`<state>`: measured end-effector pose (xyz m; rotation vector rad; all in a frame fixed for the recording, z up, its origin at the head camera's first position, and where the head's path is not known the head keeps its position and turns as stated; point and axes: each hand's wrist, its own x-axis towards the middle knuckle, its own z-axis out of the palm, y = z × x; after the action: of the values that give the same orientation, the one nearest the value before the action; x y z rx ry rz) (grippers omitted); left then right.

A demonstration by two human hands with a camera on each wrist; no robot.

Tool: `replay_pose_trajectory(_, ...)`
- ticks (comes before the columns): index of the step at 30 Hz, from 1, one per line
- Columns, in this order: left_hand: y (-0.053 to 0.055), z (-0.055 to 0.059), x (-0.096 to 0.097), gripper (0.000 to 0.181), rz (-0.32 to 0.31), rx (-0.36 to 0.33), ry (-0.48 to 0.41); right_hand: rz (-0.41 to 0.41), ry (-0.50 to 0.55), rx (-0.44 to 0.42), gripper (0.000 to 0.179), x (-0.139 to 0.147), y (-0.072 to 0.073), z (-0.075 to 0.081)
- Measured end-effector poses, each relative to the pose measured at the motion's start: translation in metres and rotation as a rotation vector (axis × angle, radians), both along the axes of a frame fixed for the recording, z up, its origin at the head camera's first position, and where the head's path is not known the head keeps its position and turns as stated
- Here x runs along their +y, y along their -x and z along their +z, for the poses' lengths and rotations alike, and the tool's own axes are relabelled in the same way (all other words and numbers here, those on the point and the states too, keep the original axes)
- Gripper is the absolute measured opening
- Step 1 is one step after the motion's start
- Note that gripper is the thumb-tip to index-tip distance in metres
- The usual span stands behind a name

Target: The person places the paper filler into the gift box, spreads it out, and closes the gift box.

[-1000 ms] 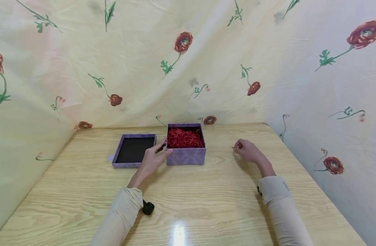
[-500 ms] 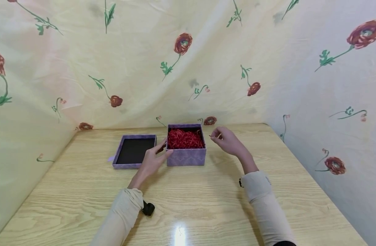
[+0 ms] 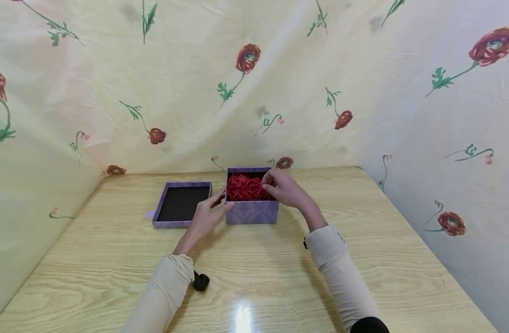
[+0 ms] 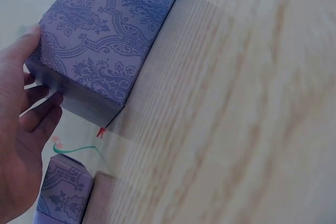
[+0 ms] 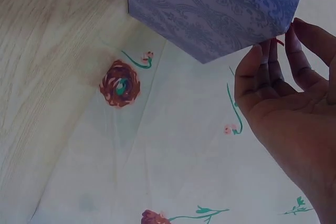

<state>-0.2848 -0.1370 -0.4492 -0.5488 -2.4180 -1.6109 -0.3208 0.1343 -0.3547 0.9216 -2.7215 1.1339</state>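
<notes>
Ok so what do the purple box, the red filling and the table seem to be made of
Purple box: probably stiff cardboard under matte-looking paper or fabric; crisp edges, damask-like pattern.
Red filling: likely shredded paper, judging by thin tangled strips; finish unclear, plastic possible.
Table: wood or wood-look laminate, semi-gloss; pale grain, bright reflection.

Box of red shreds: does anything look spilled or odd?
Perhaps: in the left wrist view, a red scrap shows outside the box, near its bottom corner, possibly a stray from the shreds inside.
</notes>
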Motion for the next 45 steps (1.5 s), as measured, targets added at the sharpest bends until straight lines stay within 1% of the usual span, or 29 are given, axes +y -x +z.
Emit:
replay_pose_trajectory(5, -0.0004, 0.0005, -0.0005, 0.066, 0.0, -0.007, 0.006, 0.002, 0.007, -0.006, 0.004, -0.0018, 0.0004, -0.0017)
replay_pose_trajectory(12, -0.0013, 0.0006, -0.002, 0.067, -0.006, 0.003, -0.007, 0.005, 0.023, -0.019, 0.006, -0.003, 0.0005, -0.0014)
replay_pose_trajectory(17, -0.0017, 0.0, -0.0024, 0.066, -0.005, 0.0, -0.002, 0.004, 0.022, -0.007, 0.009, -0.0047, 0.0003, -0.0021)
replay_pose_trajectory(21, -0.0024, -0.0001, -0.0023, 0.066, -0.002, 0.012, 0.014, -0.003, 0.017, 0.005, 0.012, -0.005, 0.0011, -0.0035)
replay_pose_trajectory(25, -0.0031, 0.0, -0.0025, 0.067, -0.005, 0.013, 0.014, -0.004, 0.016, 0.02, 0.01, -0.005, 0.0014, -0.0038)
replay_pose_trajectory(33, -0.0031, 0.0007, -0.0024, 0.067, 0.002, 0.003, 0.021, -0.004, 0.036, 0.009, 0.006, -0.0053, 0.0016, -0.0037)
replay_pose_trajectory(40, -0.0024, 0.0016, -0.002, 0.066, 0.002, 0.01, 0.009, -0.005, 0.064, 0.015, 0.006, -0.0061, -0.0022, -0.0015)
replay_pose_trajectory(43, -0.002, 0.0039, -0.0032, 0.063, 0.007, 0.024, -0.012, -0.005, 0.081, 0.027, 0.007, -0.0079, -0.0038, -0.0007)
replay_pose_trajectory(45, -0.0019, 0.007, -0.006, 0.059, 0.022, 0.04, -0.027, 0.001, 0.092, 0.035, 0.008, -0.01, -0.0048, 0.0003)
